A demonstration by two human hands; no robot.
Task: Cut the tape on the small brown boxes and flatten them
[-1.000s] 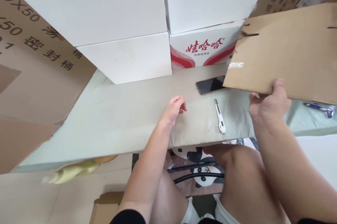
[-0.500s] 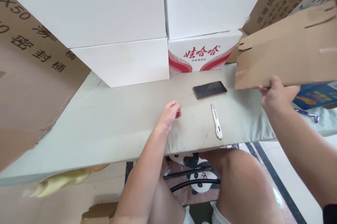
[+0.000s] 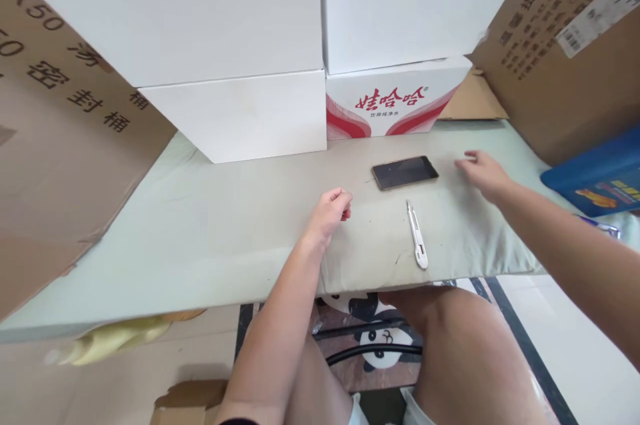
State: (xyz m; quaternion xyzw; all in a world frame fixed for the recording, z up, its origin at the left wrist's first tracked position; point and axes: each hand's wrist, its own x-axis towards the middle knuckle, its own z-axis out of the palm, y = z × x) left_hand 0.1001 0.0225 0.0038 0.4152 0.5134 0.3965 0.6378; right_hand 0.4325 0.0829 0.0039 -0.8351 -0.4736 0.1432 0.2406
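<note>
My left hand (image 3: 331, 213) rests on the green cloth of the table (image 3: 240, 225), its fingers curled into a pinch; what they hold, if anything, is hidden. Over the cloth at the right, my right hand (image 3: 479, 173) has its fingers apart and holds nothing. A dark phone (image 3: 405, 172) lies between the two hands, closer to the right one. In front of the phone, a white utility knife (image 3: 417, 236) lies near the table's front edge.
White boxes (image 3: 235, 118) and a red-and-white carton (image 3: 393, 102) stand at the back. Large brown cartons stand left (image 3: 60, 145) and right (image 3: 565, 72). A blue package (image 3: 600, 175) is at the right, flat cardboard (image 3: 473, 98) behind. Below are my knees.
The brown cardboard piece that my right hand gripped is out of that hand and no longer seen where it was. My right hand has moved left and opened. The left hand keeps its pinch.
</note>
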